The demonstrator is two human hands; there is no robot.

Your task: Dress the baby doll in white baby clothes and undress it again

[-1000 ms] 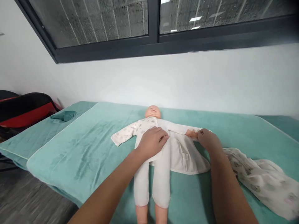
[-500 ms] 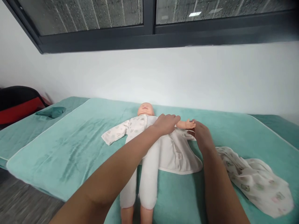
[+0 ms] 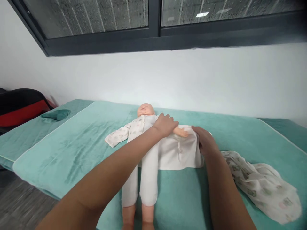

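Insp.: Bare arm (image 3: 181, 131) of doll (image 3: 148, 172) dropped clear of R hand (image 3: 205, 139) since prev. frame; shirt flap (image 3: 178, 154) now spread higher beneath.

Asst.: Status, L to R?

Insp.: Doll face up on green bed (image 3: 69, 140). L hand (image 3: 166, 125) over upper arm; cannot tell if fingers grip. R hand's fingers pinch flap's outer edge.

Asst.: Rec.?

Insp.: L: steady arm lightly. R: draw cloth evenly, w/o snagging fingers.

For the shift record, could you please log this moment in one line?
left hand: on doll's arm | right hand: gripping white garment | patterned cloth: crumpled, right
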